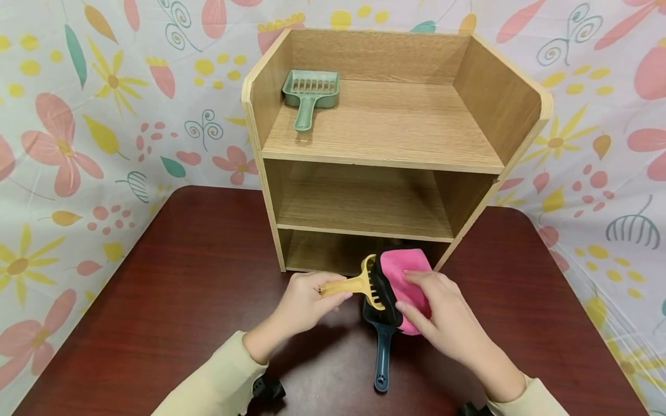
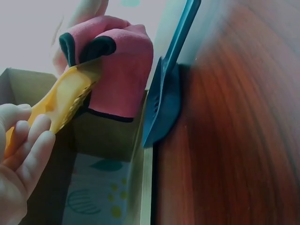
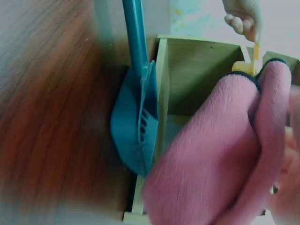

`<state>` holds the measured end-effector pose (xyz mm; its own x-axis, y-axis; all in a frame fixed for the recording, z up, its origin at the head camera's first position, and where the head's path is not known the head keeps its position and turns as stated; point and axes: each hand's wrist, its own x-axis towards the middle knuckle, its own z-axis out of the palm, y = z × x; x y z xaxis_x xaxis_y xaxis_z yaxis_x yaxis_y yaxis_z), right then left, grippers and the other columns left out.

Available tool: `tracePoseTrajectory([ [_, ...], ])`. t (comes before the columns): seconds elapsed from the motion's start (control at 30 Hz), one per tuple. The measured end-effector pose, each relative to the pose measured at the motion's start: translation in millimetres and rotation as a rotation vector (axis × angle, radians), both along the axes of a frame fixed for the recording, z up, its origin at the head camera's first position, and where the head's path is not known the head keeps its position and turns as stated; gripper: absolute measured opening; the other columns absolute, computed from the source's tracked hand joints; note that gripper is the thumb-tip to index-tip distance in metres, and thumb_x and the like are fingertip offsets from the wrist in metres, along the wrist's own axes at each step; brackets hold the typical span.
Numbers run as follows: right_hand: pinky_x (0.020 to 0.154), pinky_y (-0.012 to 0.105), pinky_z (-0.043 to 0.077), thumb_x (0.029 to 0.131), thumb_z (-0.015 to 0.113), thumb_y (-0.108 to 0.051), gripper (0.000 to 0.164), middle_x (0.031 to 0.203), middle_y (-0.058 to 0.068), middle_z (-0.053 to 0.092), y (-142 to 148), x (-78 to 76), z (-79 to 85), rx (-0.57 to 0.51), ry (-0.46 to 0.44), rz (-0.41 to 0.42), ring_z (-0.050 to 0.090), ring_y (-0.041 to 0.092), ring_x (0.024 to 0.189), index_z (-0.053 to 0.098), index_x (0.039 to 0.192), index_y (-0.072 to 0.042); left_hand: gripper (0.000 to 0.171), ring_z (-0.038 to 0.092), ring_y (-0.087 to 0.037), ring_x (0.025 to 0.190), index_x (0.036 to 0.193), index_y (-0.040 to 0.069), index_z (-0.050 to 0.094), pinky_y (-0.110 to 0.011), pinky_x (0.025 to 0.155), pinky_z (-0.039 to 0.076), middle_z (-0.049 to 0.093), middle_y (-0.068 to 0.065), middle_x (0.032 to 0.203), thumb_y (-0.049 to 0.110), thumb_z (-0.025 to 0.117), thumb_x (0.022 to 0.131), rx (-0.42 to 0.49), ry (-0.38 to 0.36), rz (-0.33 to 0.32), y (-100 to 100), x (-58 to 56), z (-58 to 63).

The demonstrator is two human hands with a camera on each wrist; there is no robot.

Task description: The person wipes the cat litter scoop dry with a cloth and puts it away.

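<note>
Yellow scoop (image 1: 359, 283) gripped, left hand (image 1: 310, 300) | cloth (image 1: 399, 283) gripped, right hand (image 1: 446, 312) | head-only: green scoop (image 1: 309, 103)

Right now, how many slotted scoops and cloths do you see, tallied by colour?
Green scoop: 1, on the shelf unit
Yellow scoop: 1, in the left hand
Dark blue scoop: 1, on the table
Pink cloth: 1, in the right hand
Total: 4

The left hand (image 1: 308, 299) holds a yellow scoop (image 1: 350, 285) by its handle. The right hand (image 1: 447, 309) holds a pink cloth (image 1: 399, 270), and its black edge touches the scoop's head. On the near side, a dark blue scoop (image 1: 383, 353) lies on the brown table (image 1: 171, 289). On the wooden shelf (image 1: 395, 124), at far left, rests a green scoop (image 1: 307, 103).
</note>
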<state>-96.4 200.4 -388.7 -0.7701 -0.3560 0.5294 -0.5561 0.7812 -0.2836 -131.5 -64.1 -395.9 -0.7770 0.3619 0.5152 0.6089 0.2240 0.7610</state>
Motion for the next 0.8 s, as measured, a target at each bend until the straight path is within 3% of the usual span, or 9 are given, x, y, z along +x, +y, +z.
tracePoseTrajectory([
  [0.1,0.114,0.03,0.018,0.072,0.078,-0.045,0.072,0.135,0.007,0.054,6,4.0,0.0,0.062,-0.052,0.065,0.045,0.028,0.128,0.055,0.129,-0.009,0.019,0.064,-0.007,0.051,0.095,0.002,0.072,-0.019,0.046,0.05,0.07,-0.009,0.069,0.01,0.075,0.079,0.001,-0.131,0.024,-4,-1.5,3.9],
  [0.2,0.118,0.024,0.006,0.065,0.077,-0.06,0.091,0.144,0.007,0.046,11,6.2,-1.7,0.125,-0.051,0.101,0.036,0.03,0.136,0.049,0.137,-0.012,0.018,0.066,-0.014,0.052,0.096,0.003,0.072,-0.025,0.046,0.051,0.071,-0.01,0.071,0.01,0.074,0.079,0.01,-0.228,0.029,-7,-3.2,6.9],
  [0.37,0.117,0.023,0.002,0.054,0.085,-0.05,0.107,0.149,0.01,0.037,14,7.4,-7.2,0.201,0.018,0.111,0.031,0.035,0.137,0.04,0.144,-0.014,0.02,0.067,-0.02,0.053,0.098,0.0,0.071,-0.036,0.05,0.055,0.071,-0.016,0.076,0.008,0.074,0.079,0.049,-0.33,0.004,-10,-5.2,10.2],
  [0.43,0.118,0.023,0.002,0.054,0.086,-0.036,0.104,0.148,0.013,0.037,15,7.2,-9.2,0.208,0.063,0.124,0.031,0.037,0.136,0.039,0.144,-0.011,0.021,0.067,-0.019,0.053,0.098,-0.002,0.07,-0.037,0.051,0.055,0.071,-0.019,0.078,0.007,0.074,0.08,0.067,-0.36,-0.006,-11,-5.6,11.5],
  [0.5,0.119,0.025,0.006,0.069,0.08,-0.035,0.086,0.145,0.018,0.04,16,5.9,-11.4,0.195,0.13,0.147,0.034,0.038,0.135,0.043,0.141,-0.006,0.022,0.066,-0.017,0.053,0.099,-0.003,0.07,-0.034,0.05,0.055,0.07,-0.02,0.08,0.007,0.074,0.08,0.079,-0.387,-0.01,-11,-5.9,12.6],
  [0.57,0.119,0.027,0.012,0.085,0.065,-0.036,0.064,0.142,0.021,0.043,16,4.6,-12.9,0.16,0.193,0.167,0.036,0.036,0.134,0.047,0.136,-0.001,0.023,0.066,-0.016,0.053,0.099,-0.003,0.07,-0.029,0.048,0.053,0.07,-0.021,0.081,0.008,0.074,0.08,0.082,-0.406,-0.012,-12,-6.4,12.6],
  [0.63,0.118,0.025,0.015,0.095,0.045,-0.041,0.056,0.139,0.022,0.045,15,4.1,-14.3,0.109,0.223,0.176,0.037,0.031,0.136,0.051,0.13,0.003,0.023,0.066,-0.016,0.053,0.099,-0.004,0.07,-0.026,0.047,0.052,0.07,-0.021,0.082,0.009,0.074,0.08,0.085,-0.423,-0.014,-12,-6.9,11.8],
  [0.67,0.117,0.025,0.018,0.096,0.037,-0.044,0.059,0.138,0.022,0.047,15,4.1,-15.0,0.081,0.236,0.177,0.037,0.029,0.136,0.052,0.127,0.004,0.024,0.066,-0.016,0.053,0.099,-0.004,0.07,-0.025,0.047,0.052,0.07,-0.021,0.082,0.009,0.074,0.08,0.086,-0.431,-0.014,-12,-7.0,11.5],
  [0.8,0.114,0.019,0.021,0.095,0.041,-0.047,0.058,0.136,0.021,0.049,13,6.1,-17.5,-0.029,0.224,0.154,0.039,0.024,0.135,0.056,0.123,0.002,0.025,0.065,-0.015,0.053,0.1,-0.004,0.069,-0.025,0.046,0.051,0.071,-0.021,0.083,0.011,0.074,0.08,0.085,-0.449,-0.013,-10,-7.3,9.8],
])
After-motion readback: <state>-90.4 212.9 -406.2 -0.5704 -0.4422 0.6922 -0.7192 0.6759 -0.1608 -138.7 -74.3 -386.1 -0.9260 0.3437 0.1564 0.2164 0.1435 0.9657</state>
